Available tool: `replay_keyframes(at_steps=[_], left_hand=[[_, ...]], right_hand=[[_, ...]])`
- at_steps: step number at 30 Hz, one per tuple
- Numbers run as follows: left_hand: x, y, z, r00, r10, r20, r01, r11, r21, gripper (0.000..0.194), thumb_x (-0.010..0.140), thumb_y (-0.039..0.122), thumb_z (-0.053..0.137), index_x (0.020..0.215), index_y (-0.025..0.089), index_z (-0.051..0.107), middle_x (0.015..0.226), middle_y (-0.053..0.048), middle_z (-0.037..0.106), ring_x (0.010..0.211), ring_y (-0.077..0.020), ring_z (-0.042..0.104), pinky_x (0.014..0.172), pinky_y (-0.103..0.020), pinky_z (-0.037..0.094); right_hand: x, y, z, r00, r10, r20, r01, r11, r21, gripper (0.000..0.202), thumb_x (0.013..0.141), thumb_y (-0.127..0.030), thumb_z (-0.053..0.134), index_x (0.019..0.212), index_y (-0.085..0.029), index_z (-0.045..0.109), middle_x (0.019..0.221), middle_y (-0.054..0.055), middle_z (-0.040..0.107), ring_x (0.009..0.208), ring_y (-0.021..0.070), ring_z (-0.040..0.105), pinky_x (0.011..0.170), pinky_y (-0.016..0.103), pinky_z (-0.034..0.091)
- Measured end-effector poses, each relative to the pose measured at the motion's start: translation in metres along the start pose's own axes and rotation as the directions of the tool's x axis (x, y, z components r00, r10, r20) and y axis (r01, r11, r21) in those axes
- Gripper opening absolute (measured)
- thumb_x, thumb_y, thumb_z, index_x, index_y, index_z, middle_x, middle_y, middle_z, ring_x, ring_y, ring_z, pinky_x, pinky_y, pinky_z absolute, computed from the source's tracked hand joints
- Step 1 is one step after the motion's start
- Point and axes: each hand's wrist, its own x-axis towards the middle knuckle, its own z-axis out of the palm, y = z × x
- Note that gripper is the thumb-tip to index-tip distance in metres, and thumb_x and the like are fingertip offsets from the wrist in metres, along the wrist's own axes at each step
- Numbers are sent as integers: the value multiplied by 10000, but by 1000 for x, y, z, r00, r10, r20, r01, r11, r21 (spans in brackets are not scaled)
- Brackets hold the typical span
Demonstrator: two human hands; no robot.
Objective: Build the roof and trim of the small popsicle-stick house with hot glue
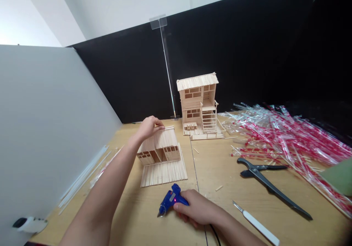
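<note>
My left hand is at the top of a small wooden stick house, its fingers curled at the back edge of the roof. The house has window frames and an open doorway, and stands on a base of parallel sticks. In my right hand is a blue glue gun with a red light lit, its nozzle pointing down and left in front of the base. The right fingers wrap round its handle.
A two-storey stick house stands at the back. Red and clear wrappers pile up at right, near black shears and a white-handled knife. Glue sticks lie left. Small stick pieces are scattered about.
</note>
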Motion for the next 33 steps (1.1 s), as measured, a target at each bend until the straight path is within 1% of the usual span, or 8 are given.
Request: replay_keyframes(at_steps=[9, 17, 22, 24, 28, 30, 33], left_hand=[[-4, -5, 6, 999, 23, -44, -23, 1000, 1, 113, 838, 303, 682, 800, 240, 768, 838, -40, 741, 832, -201, 617, 739, -303, 428], [-6, -3, 7, 998, 9, -67, -10, 1000, -21, 107, 827, 304, 706, 785, 223, 762, 818, -42, 738, 815, -199, 604, 732, -305, 429], [-7, -3, 10, 995, 12, -101, -10, 1000, 21, 108, 838, 315, 701, 805, 236, 766, 879, -37, 749, 856, -206, 624, 766, -328, 448], [-8, -4, 12, 990, 40, -136, -32, 998, 54, 115, 850, 327, 689, 843, 245, 769, 902, -35, 752, 872, -210, 631, 781, -342, 455], [-11, -4, 17, 968, 145, -203, -117, 983, 143, 182, 869, 376, 662, 944, 243, 763, 969, -53, 754, 901, -223, 643, 790, -371, 472], [-13, -4, 22, 955, 215, -205, -177, 966, 186, 220, 882, 381, 644, 1006, 233, 750, 1012, -66, 751, 930, -235, 647, 807, -390, 488], [-19, -1, 32, 936, 292, -199, -251, 946, 207, 283, 930, 349, 573, 1134, 200, 701, 1116, -100, 724, 1017, -246, 646, 892, -420, 506]], right_hand=[[1, 1, 0, 1000, -3, -4, 3, 1000, 23, 173, 878, -333, 529, 805, -176, 526, 659, -6, 612, 371, 71, 473, 351, 167, 328], [-1, -3, 0, 1000, 15, -3, -15, 999, 31, 182, 879, -342, 545, 804, -177, 527, 657, -5, 611, 375, 74, 465, 361, 179, 328], [-2, -3, 0, 1000, 17, 1, -17, 1000, 20, 187, 878, -352, 545, 816, -177, 534, 676, 1, 619, 385, 78, 471, 374, 186, 336], [-2, -3, 0, 1000, 8, 3, -8, 1000, 23, 185, 876, -350, 547, 809, -179, 526, 663, -6, 612, 382, 78, 474, 368, 180, 332], [0, -1, 1, 1000, -4, 1, 4, 1000, 28, 175, 875, -336, 539, 800, -178, 523, 649, -11, 604, 369, 74, 473, 351, 169, 328], [0, 1, 1, 1000, -12, -4, 12, 1000, 29, 170, 876, -330, 535, 800, -178, 526, 650, -11, 605, 369, 69, 471, 348, 162, 326], [1, 2, 1, 1000, -5, 0, 5, 1000, 31, 168, 876, -327, 534, 799, -178, 525, 648, -12, 604, 367, 68, 473, 344, 159, 325]])
